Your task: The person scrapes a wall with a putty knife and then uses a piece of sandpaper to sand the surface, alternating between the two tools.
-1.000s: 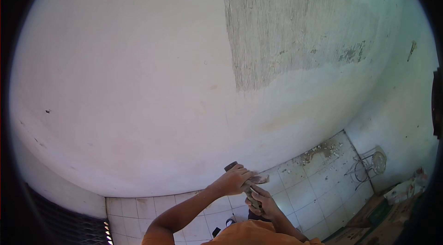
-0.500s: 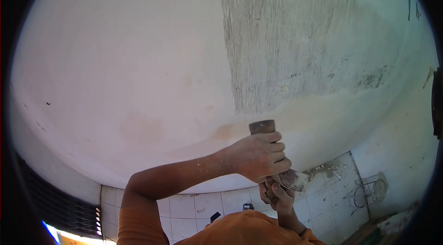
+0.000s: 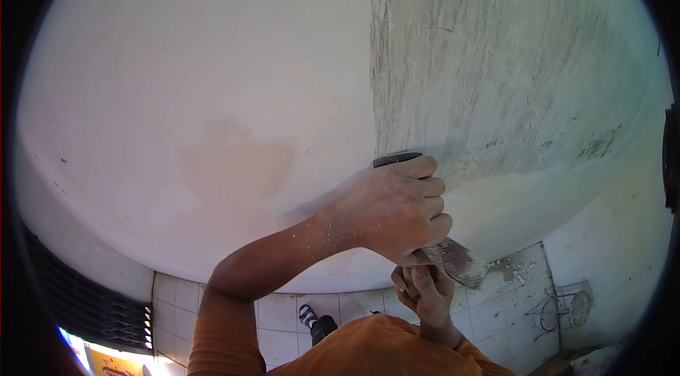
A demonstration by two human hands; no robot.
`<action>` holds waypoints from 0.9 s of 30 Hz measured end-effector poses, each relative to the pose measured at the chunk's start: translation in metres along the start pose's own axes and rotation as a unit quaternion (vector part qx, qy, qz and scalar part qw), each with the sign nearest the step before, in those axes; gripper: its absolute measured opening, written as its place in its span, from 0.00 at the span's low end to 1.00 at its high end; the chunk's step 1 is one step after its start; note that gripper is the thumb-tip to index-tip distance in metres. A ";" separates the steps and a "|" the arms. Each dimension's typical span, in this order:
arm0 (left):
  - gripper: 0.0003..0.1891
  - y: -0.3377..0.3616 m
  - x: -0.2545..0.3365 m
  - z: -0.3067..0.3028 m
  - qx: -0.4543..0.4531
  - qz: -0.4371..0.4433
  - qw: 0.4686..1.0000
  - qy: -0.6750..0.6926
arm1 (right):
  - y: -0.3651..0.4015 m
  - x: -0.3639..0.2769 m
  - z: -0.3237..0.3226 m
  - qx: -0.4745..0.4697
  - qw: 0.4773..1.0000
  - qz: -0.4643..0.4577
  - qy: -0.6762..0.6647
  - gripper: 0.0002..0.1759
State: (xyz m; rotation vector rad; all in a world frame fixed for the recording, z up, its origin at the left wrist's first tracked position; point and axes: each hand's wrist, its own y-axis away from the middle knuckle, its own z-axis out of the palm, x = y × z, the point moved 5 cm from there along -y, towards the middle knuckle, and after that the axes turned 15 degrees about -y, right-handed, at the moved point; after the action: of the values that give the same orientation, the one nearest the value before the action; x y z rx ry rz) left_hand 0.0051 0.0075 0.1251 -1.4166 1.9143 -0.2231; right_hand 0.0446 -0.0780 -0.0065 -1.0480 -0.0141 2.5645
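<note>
Left hand (image 3: 397, 209) is clenched tight into a fist around the scraper (image 3: 459, 263), held right in front of the wall (image 3: 212, 93). The dark handle end (image 3: 397, 158) pokes out above the knuckles, and the dusty blade juts down and right below the fist. Right hand (image 3: 421, 294) sits just beneath, fingers curled shut against the tool's lower part; exactly what it grips is hidden by the fist above. Paint dust speckles the left forearm. The tool's upper end lies at the lower edge of the grey scraped patch (image 3: 496, 57). Down on the tiled floor (image 3: 283, 312), paint chips (image 3: 517, 270) lie beside a wire stand (image 3: 559, 305)
</note>
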 end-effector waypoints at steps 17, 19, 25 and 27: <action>0.12 0.006 -0.002 0.003 0.109 -0.063 0.991 0.047 | 0.015 -0.011 -0.002 0.069 0.992 -0.077 0.077 0.19; 0.12 -0.002 -0.007 -0.005 0.111 -0.059 0.991 0.048 | 0.010 -0.023 0.013 0.061 0.994 -0.062 0.065 0.17; 0.11 -0.001 -0.003 -0.001 0.107 -0.071 0.991 0.047 | 0.015 -0.024 0.002 0.023 0.995 -0.065 0.073 0.13; 0.11 -0.001 -0.005 0.000 0.106 -0.073 0.991 0.041 | 0.015 -0.018 -0.002 0.049 0.995 -0.040 0.076 0.12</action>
State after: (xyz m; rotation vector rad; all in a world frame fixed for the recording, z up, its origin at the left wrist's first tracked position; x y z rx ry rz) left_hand 0.0067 0.0114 0.1275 -1.4218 1.7932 -0.5474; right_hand 0.0528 -0.0985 0.0025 -1.1779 0.1060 2.3817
